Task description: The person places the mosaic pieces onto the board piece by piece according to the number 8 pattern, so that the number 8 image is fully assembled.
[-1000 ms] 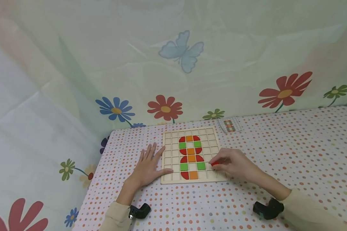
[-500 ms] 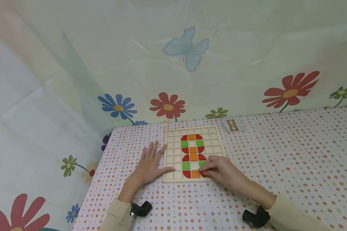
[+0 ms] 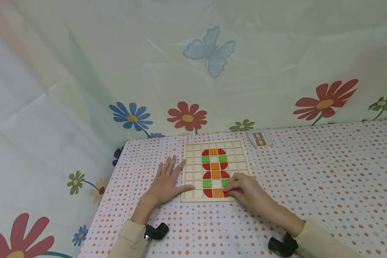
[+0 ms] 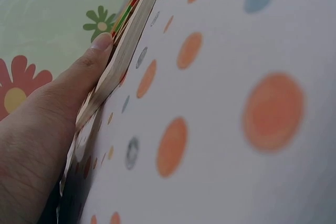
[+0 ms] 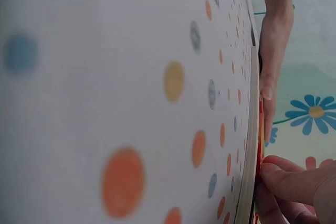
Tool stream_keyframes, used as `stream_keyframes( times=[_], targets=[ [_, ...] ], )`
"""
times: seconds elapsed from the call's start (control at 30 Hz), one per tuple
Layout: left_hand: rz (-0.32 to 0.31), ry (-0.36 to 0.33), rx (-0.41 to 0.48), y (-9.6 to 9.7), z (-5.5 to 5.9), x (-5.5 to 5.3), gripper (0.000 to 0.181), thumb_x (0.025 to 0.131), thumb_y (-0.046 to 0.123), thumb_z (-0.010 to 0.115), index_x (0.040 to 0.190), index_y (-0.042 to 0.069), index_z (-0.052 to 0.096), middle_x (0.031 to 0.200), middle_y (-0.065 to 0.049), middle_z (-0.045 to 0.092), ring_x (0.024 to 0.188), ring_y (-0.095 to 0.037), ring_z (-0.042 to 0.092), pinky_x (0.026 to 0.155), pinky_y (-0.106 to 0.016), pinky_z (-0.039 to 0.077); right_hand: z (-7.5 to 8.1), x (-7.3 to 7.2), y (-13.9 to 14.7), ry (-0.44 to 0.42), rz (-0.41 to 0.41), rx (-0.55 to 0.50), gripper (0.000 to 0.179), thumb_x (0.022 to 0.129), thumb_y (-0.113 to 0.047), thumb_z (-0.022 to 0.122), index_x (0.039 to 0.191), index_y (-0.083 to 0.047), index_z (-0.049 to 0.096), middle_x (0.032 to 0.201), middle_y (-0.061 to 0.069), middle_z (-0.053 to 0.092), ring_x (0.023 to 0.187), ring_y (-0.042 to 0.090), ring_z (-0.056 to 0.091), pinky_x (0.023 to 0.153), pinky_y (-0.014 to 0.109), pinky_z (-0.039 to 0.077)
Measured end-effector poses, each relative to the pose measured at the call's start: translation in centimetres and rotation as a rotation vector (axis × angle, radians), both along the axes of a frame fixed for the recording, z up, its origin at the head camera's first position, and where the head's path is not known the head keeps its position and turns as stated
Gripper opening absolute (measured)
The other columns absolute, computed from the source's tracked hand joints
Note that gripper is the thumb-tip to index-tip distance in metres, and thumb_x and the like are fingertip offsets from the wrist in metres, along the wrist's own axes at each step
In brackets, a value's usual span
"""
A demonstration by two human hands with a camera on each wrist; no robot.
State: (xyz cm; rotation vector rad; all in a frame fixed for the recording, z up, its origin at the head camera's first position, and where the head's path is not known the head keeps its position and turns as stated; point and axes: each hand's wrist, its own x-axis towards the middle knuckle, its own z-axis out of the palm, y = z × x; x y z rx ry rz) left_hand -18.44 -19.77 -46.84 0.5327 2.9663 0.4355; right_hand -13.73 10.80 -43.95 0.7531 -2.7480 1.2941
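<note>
A wooden grid board [image 3: 189, 175] lies on the table, filled down its middle by red, orange and green tiles in a figure-eight shape. My right hand [image 3: 249, 191] has thumb and forefinger pinched on a red rounded-corner tile [image 3: 225, 195] at the bottom right of that figure, beside an orange square tile [image 3: 218, 193]. The fingertips partly cover this red tile. Spread at the board's left edge, my left hand [image 3: 163, 186] rests with straight fingers. Its thumb [image 4: 94, 59] lies over the board's rim [image 4: 123, 51] in the left wrist view.
Behind the board's far right corner lies a small card [image 3: 259, 138] printed with a coloured pattern. A dotted cloth [image 3: 325, 172] covers the table, and a flowered curtain [image 3: 261, 71] hangs behind it. Black wrist devices [image 3: 157, 231] sit at both cuffs.
My right hand has moved left with the red tile, from over the board's right side to the figure's bottom right cell. The left hand stays in place at the board's edge.
</note>
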Motion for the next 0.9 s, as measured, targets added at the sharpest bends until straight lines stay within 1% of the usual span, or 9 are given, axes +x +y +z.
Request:
stream_keyframes(
  times=[0.23, 0.37, 0.53, 0.67, 0.73, 0.8, 0.9],
  targets=[
    [-0.004, -0.001, 0.003, 0.0, 0.1, -0.1, 0.099, 0.091, 0.076, 0.059, 0.169, 0.025, 0.023, 0.176, -0.012, 0.007, 0.162, -0.033, -0.002, 0.13, -0.056, -0.002, 0.3, -0.3, 0.0, -0.023, 0.0, 0.044, 0.018, 0.085, 0.007, 0.082, 0.088, -0.011, 0.083, 0.089, -0.009, 0.068, 0.086, 0.008, 0.065, 0.07, 0.019, 0.057],
    [-0.007, -0.004, 0.003, 0.0, 0.1, -0.2, 0.099, 0.092, 0.076, 0.059, 0.169, 0.025, 0.023, 0.176, -0.012, 0.007, 0.162, -0.033, -0.002, 0.13, -0.056, -0.001, 0.3, -0.4, 0.1, -0.044, 0.001, 0.054, 0.018, 0.085, 0.006, 0.082, 0.09, -0.011, 0.082, 0.091, -0.007, 0.069, 0.082, 0.006, 0.062, 0.067, 0.019, 0.056],
    [-0.01, -0.009, 0.022, 0.1, 0.0, -0.2, 0.098, 0.092, 0.074, 0.06, 0.169, 0.024, 0.024, 0.175, -0.013, 0.008, 0.162, -0.034, -0.001, 0.13, -0.057, 0.0, 0.5, -0.6, 0.6, -0.051, 0.022, 0.037, 0.018, 0.083, 0.004, 0.085, 0.096, -0.008, 0.081, 0.093, -0.003, 0.072, 0.076, 0.004, 0.062, 0.066, 0.02, 0.057],
    [-0.009, -0.011, 0.03, 0.2, -0.1, -0.2, 0.098, 0.092, 0.073, 0.061, 0.169, 0.024, 0.024, 0.175, -0.014, 0.008, 0.162, -0.034, -0.001, 0.129, -0.057, 0.0, 0.6, -0.9, 1.5, -0.051, 0.037, -0.002, 0.02, 0.082, 0.0, 0.087, 0.1, -0.004, 0.08, 0.095, 0.0, 0.071, 0.081, 0.01, 0.065, 0.07, 0.023, 0.06],
    [-0.008, -0.008, 0.03, 0.1, -0.2, -0.2, 0.099, 0.092, 0.074, 0.06, 0.169, 0.024, 0.023, 0.175, -0.014, 0.008, 0.162, -0.034, -0.001, 0.13, -0.057, 0.0, 0.9, -1.1, 2.1, -0.036, 0.027, 0.007, 0.029, 0.08, -0.004, 0.09, 0.106, -0.004, 0.079, 0.099, 0.002, 0.07, 0.087, 0.015, 0.067, 0.073, 0.026, 0.061],
    [-0.004, -0.004, 0.027, 0.0, -0.3, -0.2, 0.1, 0.091, 0.075, 0.06, 0.169, 0.023, 0.024, 0.175, -0.014, 0.008, 0.162, -0.035, 0.0, 0.13, -0.057, 0.001, 1.3, -1.3, 2.8, -0.031, 0.014, 0.037, 0.043, 0.078, -0.011, 0.094, 0.116, -0.005, 0.077, 0.108, 0.006, 0.068, 0.094, 0.021, 0.067, 0.077, 0.032, 0.061],
    [-0.003, 0.003, 0.015, -0.4, -0.5, -0.1, 0.101, 0.09, 0.078, 0.058, 0.168, 0.021, 0.026, 0.175, -0.016, 0.01, 0.162, -0.036, 0.003, 0.129, -0.058, 0.003, 1.7, -1.4, 4.1, 0.008, -0.016, 0.1, 0.067, 0.073, -0.022, 0.098, 0.133, -0.009, 0.069, 0.125, 0.013, 0.062, 0.11, 0.032, 0.063, 0.087, 0.046, 0.06]
  ],
)
